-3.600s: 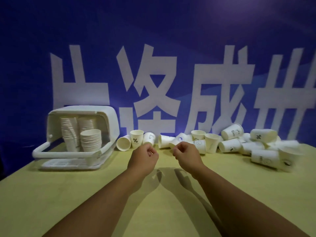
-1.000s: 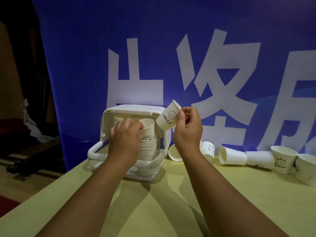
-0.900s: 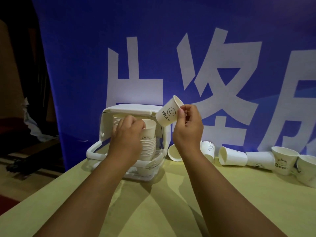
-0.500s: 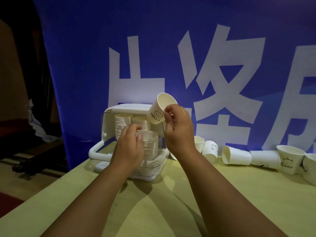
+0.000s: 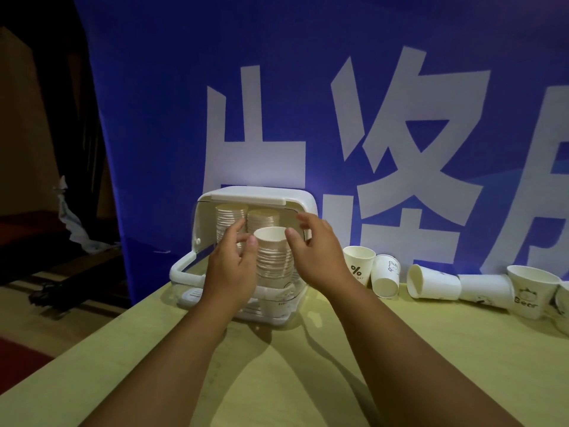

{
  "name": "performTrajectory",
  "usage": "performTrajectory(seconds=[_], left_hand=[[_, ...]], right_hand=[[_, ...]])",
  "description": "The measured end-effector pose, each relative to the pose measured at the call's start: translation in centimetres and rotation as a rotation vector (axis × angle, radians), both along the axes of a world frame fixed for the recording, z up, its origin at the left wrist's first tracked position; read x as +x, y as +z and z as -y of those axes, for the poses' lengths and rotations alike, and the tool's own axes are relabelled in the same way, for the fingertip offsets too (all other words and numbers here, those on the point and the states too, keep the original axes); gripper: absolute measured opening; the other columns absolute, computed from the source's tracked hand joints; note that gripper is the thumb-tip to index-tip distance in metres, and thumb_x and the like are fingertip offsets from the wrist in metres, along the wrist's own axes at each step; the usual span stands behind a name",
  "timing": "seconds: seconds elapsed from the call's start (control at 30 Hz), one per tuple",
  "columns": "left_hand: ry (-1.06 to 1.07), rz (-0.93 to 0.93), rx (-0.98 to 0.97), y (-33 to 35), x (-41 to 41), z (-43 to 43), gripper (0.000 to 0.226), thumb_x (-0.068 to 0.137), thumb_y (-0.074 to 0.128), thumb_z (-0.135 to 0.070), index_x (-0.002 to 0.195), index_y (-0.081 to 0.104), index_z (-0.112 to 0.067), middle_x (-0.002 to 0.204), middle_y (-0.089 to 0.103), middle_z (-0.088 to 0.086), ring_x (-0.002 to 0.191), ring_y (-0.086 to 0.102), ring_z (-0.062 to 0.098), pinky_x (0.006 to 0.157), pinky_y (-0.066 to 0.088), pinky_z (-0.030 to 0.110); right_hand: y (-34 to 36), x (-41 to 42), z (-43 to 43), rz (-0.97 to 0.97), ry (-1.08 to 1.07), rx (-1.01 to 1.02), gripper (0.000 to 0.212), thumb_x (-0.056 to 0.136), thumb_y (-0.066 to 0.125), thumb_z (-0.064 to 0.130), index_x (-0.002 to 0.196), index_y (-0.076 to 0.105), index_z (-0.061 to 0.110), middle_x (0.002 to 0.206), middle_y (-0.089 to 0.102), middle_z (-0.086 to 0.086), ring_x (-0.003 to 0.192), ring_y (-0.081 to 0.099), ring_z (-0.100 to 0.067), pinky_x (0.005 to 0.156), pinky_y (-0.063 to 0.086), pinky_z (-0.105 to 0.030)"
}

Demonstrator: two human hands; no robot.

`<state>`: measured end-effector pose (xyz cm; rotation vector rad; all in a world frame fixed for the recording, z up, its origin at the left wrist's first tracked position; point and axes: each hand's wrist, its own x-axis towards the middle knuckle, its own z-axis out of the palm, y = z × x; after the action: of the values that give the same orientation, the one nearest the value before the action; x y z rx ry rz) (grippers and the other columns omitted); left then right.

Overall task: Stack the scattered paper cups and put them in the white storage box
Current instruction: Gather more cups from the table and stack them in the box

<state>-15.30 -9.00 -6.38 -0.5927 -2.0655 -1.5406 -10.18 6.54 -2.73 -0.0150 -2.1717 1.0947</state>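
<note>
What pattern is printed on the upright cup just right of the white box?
The cup is white with a black percent sign; head view.

The yellow table (image 5: 308, 380) carries the white storage box (image 5: 255, 193) at left rear. Loose paper cups (image 5: 431, 283), upright and tipped, line the right rear.

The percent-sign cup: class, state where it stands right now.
In the head view the percent-sign cup stands upright on the table, just right of the white storage box and left of a tipped cup.
</note>
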Motion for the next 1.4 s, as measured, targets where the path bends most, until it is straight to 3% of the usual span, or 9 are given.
performTrajectory(seconds=[0.13, 0.33, 0.5, 0.6, 0.7, 0.77, 0.9, 1.13, 1.4], left_hand=[[-0.01, 0.032, -0.04, -0.2, -0.1, -0.1, 0.044, 0.104, 0.047, -0.045, 0.145, 0.053, -0.03, 0.121, 0.067, -0.01, 0.105, 0.066, 0.008, 0.079, 0.055, 0.028], [0.025, 0.051, -0.038, -0.5, -0.1, -0.4, 0.033, 0.099, 0.059, -0.047, 0.129, 0.066, -0.035, 0.098, 0.069, -0.022, 0.086, 0.067, 0.001, 0.065, 0.05, 0.019], [0.011, 0.079, -0.056, -0.4, -0.2, -0.2, 0.034, 0.099, 0.058, -0.049, 0.129, 0.064, -0.036, 0.099, 0.069, -0.021, 0.088, 0.067, 0.002, 0.063, 0.049, 0.019], [0.015, 0.086, -0.072, -0.2, 0.6, 0.0, 0.033, 0.099, 0.056, -0.05, 0.127, 0.061, -0.034, 0.101, 0.069, -0.019, 0.09, 0.066, 0.004, 0.064, 0.049, 0.021], [0.153, -0.048, -0.104, 0.2, 1.7, 0.3, 0.019, 0.098, 0.059, -0.044, 0.112, 0.059, -0.032, 0.102, 0.065, -0.012, 0.091, 0.061, 0.009, 0.062, 0.044, 0.023], [0.181, -0.136, -0.175, 0.9, 2.9, -0.1, 0.009, 0.096, 0.061, -0.039, 0.094, 0.057, -0.031, 0.089, 0.063, -0.011, 0.08, 0.06, 0.009, 0.057, 0.043, 0.023], [0.064, -0.052, -0.201, 1.1, 6.1, -3.1, 0.025, 0.094, 0.062, -0.033, 0.071, 0.057, -0.027, 0.064, 0.061, -0.008, 0.063, 0.058, 0.012, 0.053, 0.047, 0.028], [-0.117, 0.115, -0.169, -0.5, 11.5, -10.7, 0.025, 0.092, 0.066, -0.031, 0.068, 0.059, -0.027, 0.061, 0.058, -0.011, 0.059, 0.054, 0.009, 0.054, 0.037, 0.022], [-0.314, 0.156, -0.237, -1.0, 18.3, -20.9, 0.021, 0.089, 0.065, -0.032, 0.069, 0.059, -0.027, 0.063, 0.061, -0.008, 0.06, 0.058, 0.011, 0.054, 0.043, 0.026]], right_hand=[[-1.2, -0.7, 0.3, 0.074, -0.033, -0.058, 0.046, 0.101, 0.051, 0.043, 0.142, 0.05, 0.022, 0.134, 0.055, 0.003, 0.115, 0.057, -0.016, 0.098, 0.051, -0.039], [-2.7, -1.2, 0.6, 0.05, 0.019, -0.188, 0.041, 0.102, 0.049, 0.044, 0.138, 0.055, 0.027, 0.123, 0.063, 0.01, 0.094, 0.055, -0.003, 0.069, 0.044, -0.013], [-3.1, -1.3, 0.8, 0.048, 0.022, -0.22, 0.04, 0.102, 0.048, 0.045, 0.138, 0.055, 0.029, 0.119, 0.062, 0.013, 0.089, 0.056, -0.001, 0.065, 0.044, -0.012], [-2.9, -0.3, 0.7, 0.06, 0.054, -0.251, 0.04, 0.1, 0.052, 0.044, 0.137, 0.054, 0.03, 0.113, 0.058, 0.017, 0.09, 0.056, 0.001, 0.074, 0.05, -0.019], [-2.8, 1.0, -0.1, 0.072, -0.003, -0.262, 0.03, 0.098, 0.056, 0.042, 0.126, 0.06, 0.031, 0.112, 0.063, 0.016, 0.099, 0.061, -0.006, 0.086, 0.055, -0.031], [-2.7, 2.1, -1.0, 0.072, -0.07, -0.248, 0.015, 0.097, 0.059, 0.038, 0.109, 0.065, 0.03, 0.102, 0.067, 0.013, 0.093, 0.064, -0.009, 0.081, 0.056, -0.029], [-2.8, 5.8, -3.3, 0.057, -0.164, -0.222, 0.013, 0.096, 0.061, 0.028, 0.083, 0.065, 0.03, 0.08, 0.068, 0.01, 0.077, 0.066, -0.012, 0.065, 0.053, -0.023], [-3.3, 13.8, -9.1, 0.083, -0.307, -0.199, 0.013, 0.094, 0.063, 0.025, 0.082, 0.066, 0.027, 0.077, 0.068, 0.008, 0.073, 0.065, -0.013, 0.062, 0.051, -0.023], [-4.0, 23.5, -18.6, 0.089, -0.504, -0.18, 0.013, 0.094, 0.063, 0.024, 0.082, 0.067, 0.026, 0.076, 0.068, 0.007, 0.072, 0.066, -0.012, 0.059, 0.051, -0.021]])
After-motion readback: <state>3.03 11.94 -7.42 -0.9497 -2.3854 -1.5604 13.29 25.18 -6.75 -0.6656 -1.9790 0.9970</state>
